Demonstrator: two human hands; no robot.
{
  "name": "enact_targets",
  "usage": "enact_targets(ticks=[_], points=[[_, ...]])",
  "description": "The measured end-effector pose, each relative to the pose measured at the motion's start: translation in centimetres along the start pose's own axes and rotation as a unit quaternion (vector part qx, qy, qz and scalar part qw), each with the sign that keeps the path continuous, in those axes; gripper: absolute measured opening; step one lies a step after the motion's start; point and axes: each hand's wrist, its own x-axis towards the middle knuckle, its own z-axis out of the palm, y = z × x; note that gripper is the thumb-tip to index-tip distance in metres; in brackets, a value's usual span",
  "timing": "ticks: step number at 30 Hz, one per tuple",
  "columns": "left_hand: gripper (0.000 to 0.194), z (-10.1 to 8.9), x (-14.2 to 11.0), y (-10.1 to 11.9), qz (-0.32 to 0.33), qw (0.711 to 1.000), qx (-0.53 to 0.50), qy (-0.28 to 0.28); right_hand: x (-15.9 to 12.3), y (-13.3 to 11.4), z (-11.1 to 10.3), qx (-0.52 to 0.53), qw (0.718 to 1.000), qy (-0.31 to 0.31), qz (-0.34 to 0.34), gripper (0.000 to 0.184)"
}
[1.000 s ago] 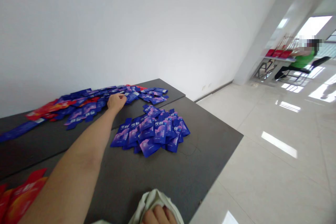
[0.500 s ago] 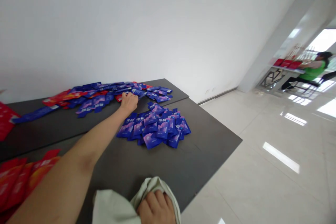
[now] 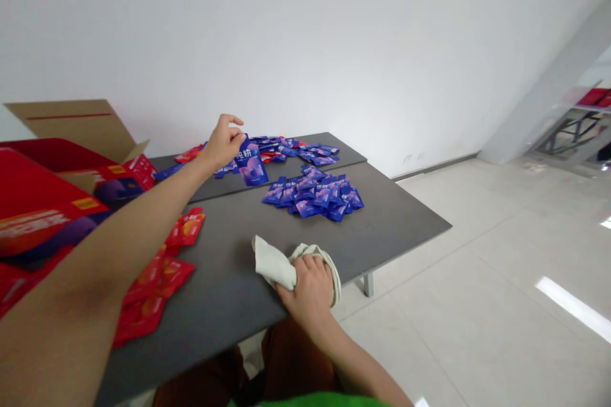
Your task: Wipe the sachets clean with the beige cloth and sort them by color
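My left hand [image 3: 226, 142] pinches a blue pouch [image 3: 252, 166] by its top edge, holding it up above the dark table [image 3: 224, 216]. Behind it lies a spread of blue and red pouches [image 3: 312, 154] along the wall side. To the right of the held pouch sits a heap of blue pouches [image 3: 317, 194]. Near the front edge, my right hand [image 3: 312, 289] is wrapped round a crumpled off-white cloth [image 3: 277, 266]. Red pouches [image 3: 150, 292] lie on the table beneath and beside my left forearm, which hides some of them.
An opened red carton [image 3: 42, 197] with its flap raised stands at the left. Behind the table rises a white wall [image 3: 305, 44]. Past the table's right edge is a shiny pale floor [image 3: 501, 261]. Another table with red items [image 3: 594, 98] stands far right.
My left hand has risen from the spread pouches with a blue pouch in it. The view has shifted, bringing the red carton in; my right hand still grips the cloth.
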Motion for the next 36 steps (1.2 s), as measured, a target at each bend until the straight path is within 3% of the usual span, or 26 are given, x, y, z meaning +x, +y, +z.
enact_targets(ticks=[3, 6, 9, 12, 16, 19, 22, 25, 26, 28, 31, 36], points=[[0.041, -0.9, -3.2, 1.0, -0.050, 0.989, -0.054, -0.131, -0.1, -0.2, -0.2, -0.040, 0.999, 0.000, -0.006, 0.031], [0.040, -0.4, -7.1, 1.6, -0.100, 0.970, -0.041, -0.219, -0.2, -0.4, -0.4, -0.069, 0.998, -0.001, -0.005, 0.031], [0.032, 1.1, -11.3, 1.7, -0.132, 0.947, 0.049, -0.288, -0.3, -0.6, -0.5, -0.086, 0.996, -0.004, -0.004, 0.031], [0.026, 3.1, -15.3, 1.1, -0.120, 0.919, 0.183, -0.328, -0.4, -0.7, -0.6, -0.097, 0.995, -0.007, -0.005, 0.032], [0.030, 4.9, -18.5, 0.8, -0.110, 0.927, 0.217, -0.287, -0.6, -1.0, -0.6, -0.107, 0.994, 0.007, -0.002, 0.034], [0.035, 4.6, -19.3, 1.9, -0.085, 0.953, 0.254, -0.143, -0.7, -1.1, -0.5, -0.113, 0.993, 0.018, -0.005, 0.034], [0.033, 3.4, -21.2, 4.7, -0.093, 0.951, 0.296, -0.004, -0.1, -0.9, -0.6, -0.107, 0.994, 0.012, -0.003, 0.031], [0.043, 3.2, -25.4, 8.6, -0.122, 0.940, 0.314, 0.056, 1.3, -0.5, -1.4, -0.046, 0.998, -0.034, 0.021, 0.038], [0.048, 3.5, -27.2, 9.9, -0.128, 0.936, 0.321, 0.064, 2.0, -0.5, -1.7, -0.015, 0.998, -0.049, 0.032, 0.043], [0.055, 4.7, -30.8, 11.7, -0.129, 0.934, 0.331, 0.025, 3.4, -0.7, -2.4, 0.036, 0.997, -0.064, 0.041, 0.050], [0.064, 6.6, -34.4, 12.7, -0.162, 0.923, 0.348, -0.035, 5.4, -2.3, -2.6, 0.047, 0.998, -0.047, -0.002, 0.048], [0.070, 6.9, -34.7, 13.0, -0.223, 0.901, 0.367, -0.063, 6.1, -6.9, 0.1, 0.010, 0.985, -0.083, -0.152, 0.051]])
